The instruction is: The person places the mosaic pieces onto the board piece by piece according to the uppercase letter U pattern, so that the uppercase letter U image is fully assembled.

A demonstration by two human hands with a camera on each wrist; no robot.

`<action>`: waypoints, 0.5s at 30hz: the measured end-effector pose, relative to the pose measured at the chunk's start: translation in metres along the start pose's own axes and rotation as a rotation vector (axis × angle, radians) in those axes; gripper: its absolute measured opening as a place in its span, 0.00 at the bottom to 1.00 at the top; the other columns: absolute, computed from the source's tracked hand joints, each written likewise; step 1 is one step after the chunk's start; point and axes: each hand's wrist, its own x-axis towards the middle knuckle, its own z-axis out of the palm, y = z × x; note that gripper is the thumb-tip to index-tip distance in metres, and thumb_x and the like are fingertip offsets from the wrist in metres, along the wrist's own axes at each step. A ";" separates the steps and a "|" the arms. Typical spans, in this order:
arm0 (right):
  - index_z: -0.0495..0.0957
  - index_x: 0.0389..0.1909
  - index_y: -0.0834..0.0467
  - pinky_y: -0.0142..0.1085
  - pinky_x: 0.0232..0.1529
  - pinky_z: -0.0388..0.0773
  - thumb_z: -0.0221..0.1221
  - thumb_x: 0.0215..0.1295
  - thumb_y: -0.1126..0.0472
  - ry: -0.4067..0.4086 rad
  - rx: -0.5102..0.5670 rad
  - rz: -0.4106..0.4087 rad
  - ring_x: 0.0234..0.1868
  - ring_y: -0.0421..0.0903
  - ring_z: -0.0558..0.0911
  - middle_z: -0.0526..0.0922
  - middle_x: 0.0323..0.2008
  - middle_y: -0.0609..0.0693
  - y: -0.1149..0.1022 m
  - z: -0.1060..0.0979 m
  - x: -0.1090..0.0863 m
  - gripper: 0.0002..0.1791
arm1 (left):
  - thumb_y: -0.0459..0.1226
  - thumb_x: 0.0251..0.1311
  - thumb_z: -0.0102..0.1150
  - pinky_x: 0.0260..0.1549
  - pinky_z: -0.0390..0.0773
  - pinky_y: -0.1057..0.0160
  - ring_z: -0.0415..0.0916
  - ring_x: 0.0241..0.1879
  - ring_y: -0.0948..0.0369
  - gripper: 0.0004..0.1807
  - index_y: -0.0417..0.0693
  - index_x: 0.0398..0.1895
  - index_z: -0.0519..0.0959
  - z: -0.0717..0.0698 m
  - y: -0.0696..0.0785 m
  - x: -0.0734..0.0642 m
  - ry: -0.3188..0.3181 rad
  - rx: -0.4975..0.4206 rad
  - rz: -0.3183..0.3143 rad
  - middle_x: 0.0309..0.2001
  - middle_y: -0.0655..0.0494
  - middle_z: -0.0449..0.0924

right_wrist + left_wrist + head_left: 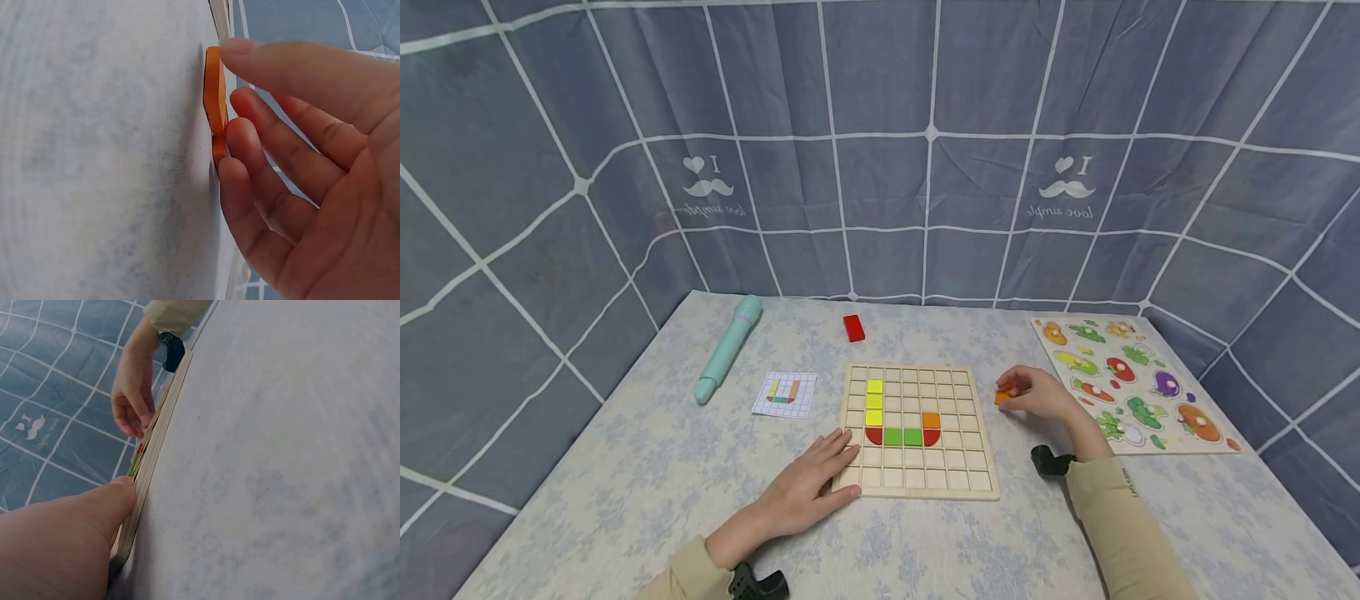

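Observation:
My left hand (808, 479) lies flat at the near left edge of a wooden grid board (955, 482), fingertips over the frame. In the left wrist view its thumb (119, 497) lies along the board's edge. Several yellow squares (874, 400), green squares (902, 437), red rounded pieces (932, 437) and an orange square (931, 420) sit in the grid. Right of the board, my right hand (1037, 392) is over orange blocks (214, 87) lying on the table. Its thumb tip is right at one block's end, the loosely bent fingers spread beside them.
A pattern card (805, 392) lies left of the board, with a teal cylindrical stick (726, 354) beyond it. A red block (853, 327) is behind the board. A vegetable picture board (1093, 383) lies at the right, close to my right forearm. Grey-blue curtains surround the table.

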 end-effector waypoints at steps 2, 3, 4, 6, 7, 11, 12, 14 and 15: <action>0.78 0.42 0.64 0.40 0.39 0.74 0.69 0.52 0.64 -0.003 -0.003 0.008 0.37 0.47 0.76 0.81 0.36 0.52 0.000 0.000 0.000 0.17 | 0.55 0.66 0.48 0.69 0.49 0.52 0.46 0.71 0.54 0.35 0.39 0.66 0.66 0.000 0.000 0.000 0.000 -0.002 0.005 0.70 0.47 0.55; 0.78 0.42 0.64 0.39 0.39 0.74 0.69 0.51 0.64 -0.003 -0.005 0.012 0.37 0.47 0.76 0.81 0.36 0.52 0.000 0.000 0.000 0.17 | 0.55 0.65 0.48 0.69 0.49 0.53 0.46 0.71 0.54 0.35 0.39 0.66 0.66 0.000 0.000 0.000 0.001 -0.002 0.006 0.70 0.47 0.55; 0.78 0.41 0.64 0.39 0.39 0.74 0.69 0.51 0.64 -0.004 -0.006 0.015 0.37 0.46 0.76 0.81 0.36 0.52 0.000 0.000 0.000 0.17 | 0.55 0.65 0.48 0.69 0.49 0.53 0.46 0.71 0.54 0.35 0.39 0.66 0.66 0.000 0.000 0.000 0.001 -0.002 0.008 0.70 0.47 0.55; 0.78 0.41 0.64 0.39 0.39 0.74 0.69 0.51 0.64 -0.009 -0.008 0.020 0.36 0.46 0.76 0.81 0.36 0.52 -0.001 0.000 0.000 0.17 | 0.55 0.65 0.48 0.69 0.49 0.53 0.46 0.71 0.55 0.35 0.39 0.66 0.66 0.000 0.000 0.000 0.001 0.000 0.010 0.70 0.47 0.55; 0.78 0.41 0.64 0.39 0.39 0.75 0.69 0.51 0.64 -0.012 -0.005 0.023 0.36 0.46 0.76 0.80 0.36 0.53 -0.001 0.000 0.000 0.17 | 0.55 0.65 0.48 0.69 0.49 0.53 0.46 0.71 0.55 0.35 0.39 0.66 0.66 0.000 0.000 0.000 0.001 0.002 0.011 0.70 0.47 0.55; 0.77 0.41 0.65 0.39 0.38 0.75 0.69 0.50 0.65 -0.030 0.015 0.037 0.36 0.46 0.76 0.80 0.36 0.53 -0.002 0.000 0.000 0.17 | 0.55 0.66 0.48 0.69 0.49 0.53 0.46 0.71 0.55 0.35 0.39 0.66 0.66 0.000 0.000 0.000 -0.002 0.007 0.011 0.71 0.48 0.54; 0.77 0.41 0.65 0.39 0.38 0.75 0.69 0.50 0.66 -0.033 0.021 0.041 0.35 0.46 0.76 0.80 0.36 0.53 -0.002 0.000 0.000 0.17 | 0.55 0.66 0.48 0.69 0.49 0.53 0.46 0.71 0.54 0.35 0.39 0.66 0.66 0.000 0.000 0.000 -0.002 0.007 0.010 0.71 0.48 0.54; 0.77 0.41 0.66 0.38 0.37 0.75 0.69 0.50 0.66 -0.038 0.026 0.045 0.35 0.46 0.75 0.80 0.35 0.53 -0.002 0.000 0.000 0.17 | 0.55 0.66 0.48 0.69 0.49 0.53 0.45 0.71 0.54 0.35 0.39 0.66 0.66 0.000 0.000 0.000 -0.004 0.002 0.005 0.71 0.48 0.54; 0.77 0.41 0.66 0.38 0.37 0.75 0.69 0.50 0.66 -0.039 0.026 0.046 0.35 0.46 0.75 0.80 0.35 0.53 -0.001 0.000 0.000 0.17 | 0.55 0.66 0.48 0.69 0.49 0.53 0.45 0.71 0.54 0.35 0.39 0.66 0.65 0.000 0.000 0.000 -0.005 0.000 0.003 0.71 0.48 0.54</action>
